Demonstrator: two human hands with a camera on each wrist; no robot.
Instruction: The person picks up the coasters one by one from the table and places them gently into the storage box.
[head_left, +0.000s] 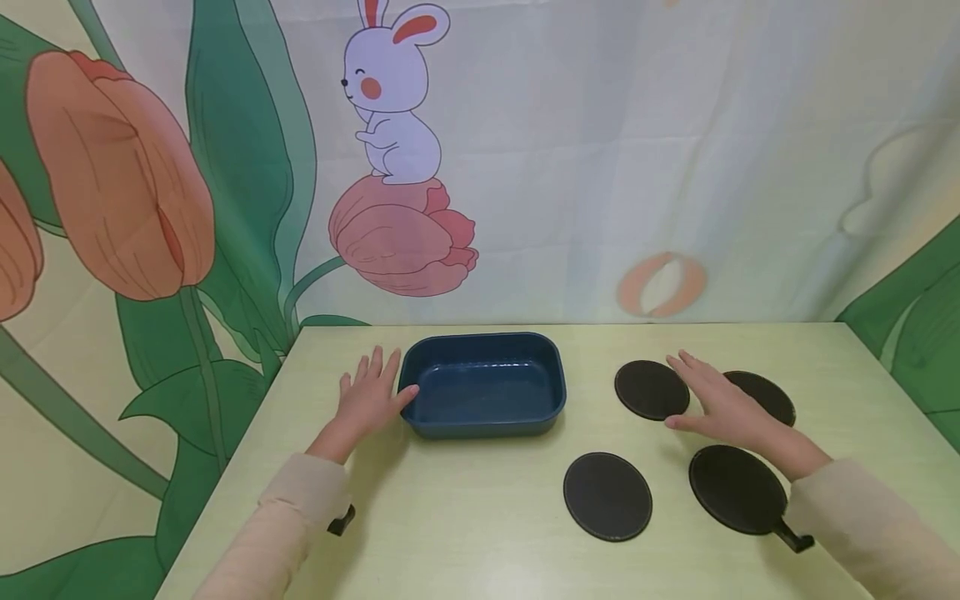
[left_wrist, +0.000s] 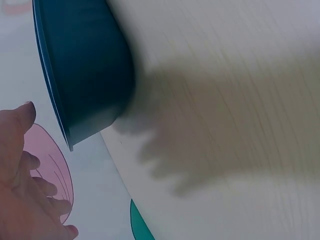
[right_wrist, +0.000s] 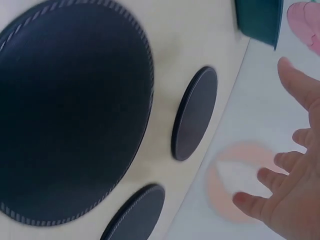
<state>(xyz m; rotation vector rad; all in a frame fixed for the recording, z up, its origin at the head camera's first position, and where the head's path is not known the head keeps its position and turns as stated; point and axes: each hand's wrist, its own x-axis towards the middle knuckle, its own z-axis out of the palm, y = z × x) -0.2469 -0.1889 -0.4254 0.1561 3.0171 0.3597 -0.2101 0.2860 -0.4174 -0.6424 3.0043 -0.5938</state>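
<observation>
A deep blue rectangular dish (head_left: 483, 387) with rounded corners stands toward the back of the table. At its left end my left hand (head_left: 367, 400) is raised with fingers spread, the thumb seeming to overlap the rim in the head view. The left wrist view shows a gap between that hand (left_wrist: 30, 185) and the dish (left_wrist: 85, 65). My right hand (head_left: 716, 404) hovers, fingers extended and holding nothing, among several round black coasters. Nearest are the back-left coaster (head_left: 651, 390) and the back-right coaster (head_left: 763, 397), partly hidden by the hand. Stitched edging shows on a coaster (right_wrist: 75, 110) in the right wrist view.
Two more coasters lie nearer the front, a middle one (head_left: 607, 497) and a right one (head_left: 737, 489) beside my right sleeve (head_left: 862, 517). Behind the pale table (head_left: 450, 517) hangs a curtain (head_left: 562, 167) printed with a rabbit and tulips.
</observation>
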